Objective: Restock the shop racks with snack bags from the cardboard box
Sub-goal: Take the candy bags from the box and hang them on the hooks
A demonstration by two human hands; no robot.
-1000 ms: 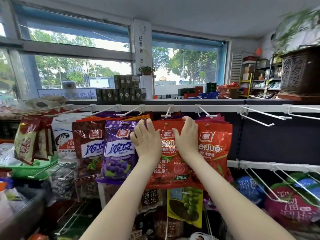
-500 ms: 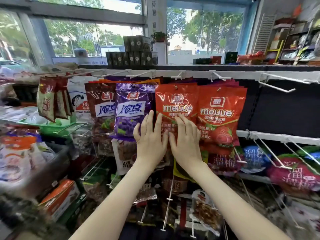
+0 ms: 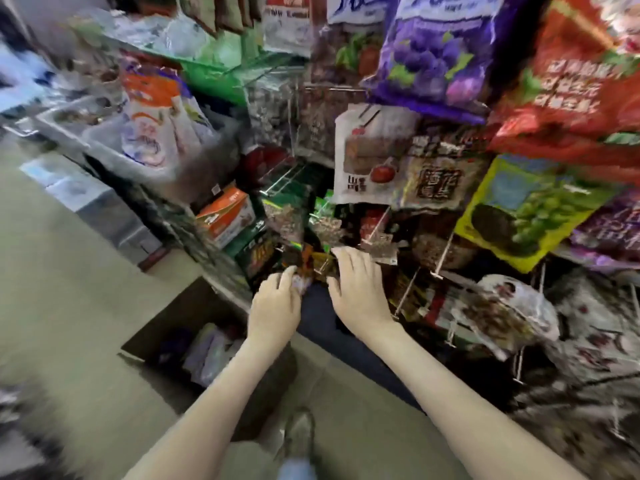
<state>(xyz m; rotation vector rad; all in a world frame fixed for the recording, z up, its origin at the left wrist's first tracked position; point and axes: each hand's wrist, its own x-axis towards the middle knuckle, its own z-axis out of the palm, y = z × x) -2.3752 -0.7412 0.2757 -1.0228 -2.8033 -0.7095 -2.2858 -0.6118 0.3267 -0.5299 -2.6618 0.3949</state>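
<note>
— Snack bags in pale lilac-and-white wrappers (image 3: 207,351): where do they lie?

— Inside the open brown cardboard box (image 3: 156,327), which stands on the beige floor (image 3: 69,289) at the foot of the wire shop racks (image 3: 444,252). Blur hides their number.

— And the left hand (image 3: 275,306)?

— Just past the box's far right corner, palm down, fingers loosely bent. The fingertips touch a small crinkled greyish-purple packet (image 3: 300,284). Whether thumb and fingers pinch it cannot be told, because that spot is smeared.

— The right hand (image 3: 360,289)?

— Farther right of the box, level with the left hand and apart from it. Its fingers are nearly straight and spread wide, lying flat on dark packets (image 3: 401,271) that hang from the lowest pegs. It grips nothing.

— What lies between the two hands?

— An orange-brown foil packet (image 3: 313,263), beyond the box and just past both sets of fingertips. Contact with either hand cannot be judged.

— Other labelled items?

— Beyond the box, on a low shelf, is an orange-and-white carton (image 3: 225,216). Higher and to the right of the box hang a white pouch printed with red fruit (image 3: 370,157) and a yellow-green bag showing green grapes (image 3: 519,209). Highest above the box are a purple bag with a grape picture (image 3: 433,53) and a red bag (image 3: 571,81). A grey shoe (image 3: 299,434) rests on the floor at the box's near right side.
</note>
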